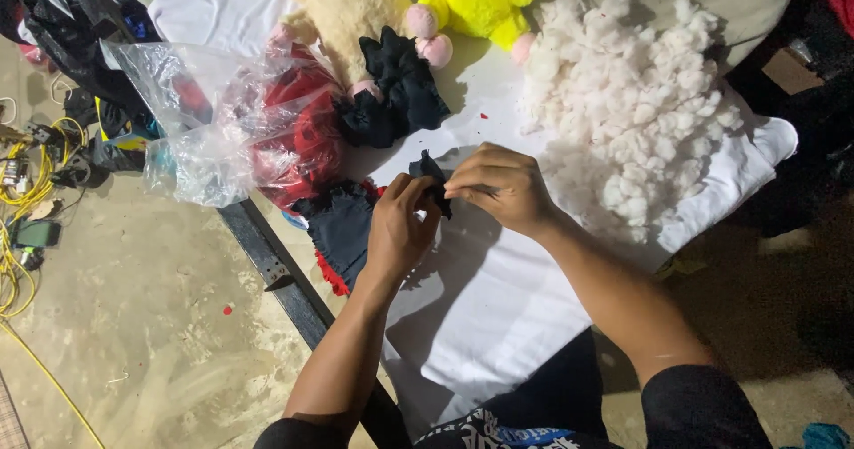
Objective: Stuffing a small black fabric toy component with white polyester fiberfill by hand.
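My left hand (400, 227) and my right hand (500, 185) meet over a white cloth (498, 307) and both pinch a small piece of black fabric (430, 172). Under my left hand lies a dark cloth piece with red fringe (336, 236). A heap of white stuffing (632, 102) sits just right of my right hand. Another bundle of black fabric (396, 89) lies beyond the hands.
A clear plastic bag with red cloth (258, 129) lies at the left. A cream plush toy (342, 4) and a yellow plush toy (480, 0) lie at the far edge. A dark bar (276, 267) borders the cloth. Yellow cables (22, 200) are on the concrete floor.
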